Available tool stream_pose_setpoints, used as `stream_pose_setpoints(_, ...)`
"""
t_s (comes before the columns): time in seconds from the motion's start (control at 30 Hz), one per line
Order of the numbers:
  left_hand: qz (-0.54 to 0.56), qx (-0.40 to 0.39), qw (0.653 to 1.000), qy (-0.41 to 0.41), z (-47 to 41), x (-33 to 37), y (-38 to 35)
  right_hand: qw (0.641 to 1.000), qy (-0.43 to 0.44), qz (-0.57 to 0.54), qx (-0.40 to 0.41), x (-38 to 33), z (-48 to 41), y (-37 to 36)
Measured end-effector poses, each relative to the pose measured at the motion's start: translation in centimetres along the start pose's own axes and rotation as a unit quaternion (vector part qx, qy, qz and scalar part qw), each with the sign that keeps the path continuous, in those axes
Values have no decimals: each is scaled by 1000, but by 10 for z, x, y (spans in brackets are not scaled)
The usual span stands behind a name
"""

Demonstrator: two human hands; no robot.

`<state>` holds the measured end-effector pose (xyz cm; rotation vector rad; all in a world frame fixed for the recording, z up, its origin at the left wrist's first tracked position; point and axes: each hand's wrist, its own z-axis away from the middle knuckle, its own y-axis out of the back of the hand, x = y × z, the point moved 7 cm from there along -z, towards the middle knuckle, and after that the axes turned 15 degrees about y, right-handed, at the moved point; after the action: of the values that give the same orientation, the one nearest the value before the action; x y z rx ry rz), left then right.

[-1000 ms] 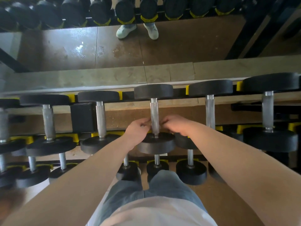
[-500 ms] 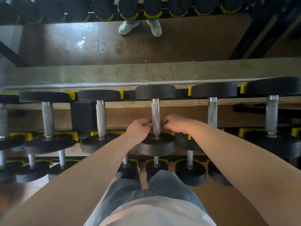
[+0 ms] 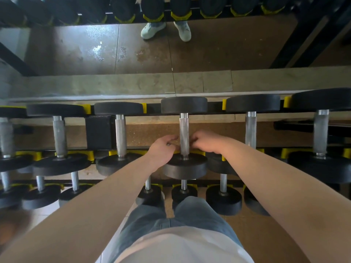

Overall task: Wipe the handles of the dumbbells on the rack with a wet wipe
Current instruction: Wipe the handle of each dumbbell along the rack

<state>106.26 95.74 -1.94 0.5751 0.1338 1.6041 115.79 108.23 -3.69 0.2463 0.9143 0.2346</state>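
Note:
The middle dumbbell (image 3: 183, 105) lies on the upper tier of the rack (image 3: 214, 107), its knurled steel handle (image 3: 183, 128) pointing away from me. My left hand (image 3: 163, 149) sits just left of the handle's near end and my right hand (image 3: 207, 141) just right of it. The fingers of both hands are curled in toward the bar. A thin, pale strip of wet wipe (image 3: 175, 143) shows between my left fingers and the handle. The rest of the wipe is hidden behind the bar and my fingers.
More black dumbbells with steel handles lie on both sides, such as a left neighbour (image 3: 120, 133) and a right neighbour (image 3: 251, 128). Smaller dumbbells (image 3: 223, 198) fill the lower tier near my legs. A mirror (image 3: 144, 50) behind the rack reflects the floor and shoes.
Both hands stay at the near end of the middle handle with only small finger shifts. The view has tilted slightly.

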Motion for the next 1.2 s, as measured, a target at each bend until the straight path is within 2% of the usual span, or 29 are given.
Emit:
stream_pose_setpoints(0.07,3,-3,1000,-4,2,2,0,983,-14,-132,127,3,-3,15)
stream_pose_setpoints(0.13,8,-2,1000,-7,3,3,1,926,-26,-292,237,8,-4,23)
stream_pose_setpoints(0.17,8,-1,1000,-8,4,3,1,909,-29,-327,257,10,-5,23)
stream_pose_setpoints(0.3,15,0,1000,-13,6,2,1,910,-40,-359,204,9,10,-1)
stream_pose_setpoints(0.4,13,-4,1000,-19,6,2,2,966,-52,-206,145,10,30,-12)
stream_pose_setpoints(0.47,14,-7,1000,-22,7,1,1,976,-59,-156,143,11,36,-16)
stream_pose_setpoints(0.57,19,-8,1000,-23,7,0,2,947,-49,-216,231,4,37,-10)
stream_pose_setpoints(0.67,21,-6,1000,-20,8,-1,2,884,-12,-294,363,-10,31,9)
stream_pose_setpoints(0.7,22,-4,1000,-20,8,-1,2,875,2,-279,395,-16,28,16)
stream_pose_setpoints(0.73,23,-3,1000,-19,9,-1,2,881,18,-229,412,-22,27,22)
stream_pose_setpoints(0.8,22,-1,1000,-19,10,-1,2,911,57,-87,399,-34,25,25)
stream_pose_setpoints(0.87,25,-4,999,-22,10,-2,3,936,98,23,336,-43,28,15)
stream_pose_setpoints(0.97,26,-11,999,-38,11,-2,4,965,121,131,191,-41,35,-13)
stream_pose_setpoints(1.07,21,-16,999,-46,10,-6,6,967,128,193,104,-40,38,-26)
stream_pose_setpoints(1.13,20,-22,999,-41,8,-9,6,956,156,224,109,-48,32,-21)
stream_pose_setpoints(1.2,14,-28,999,-35,4,-12,7,940,181,225,184,-58,25,-7)
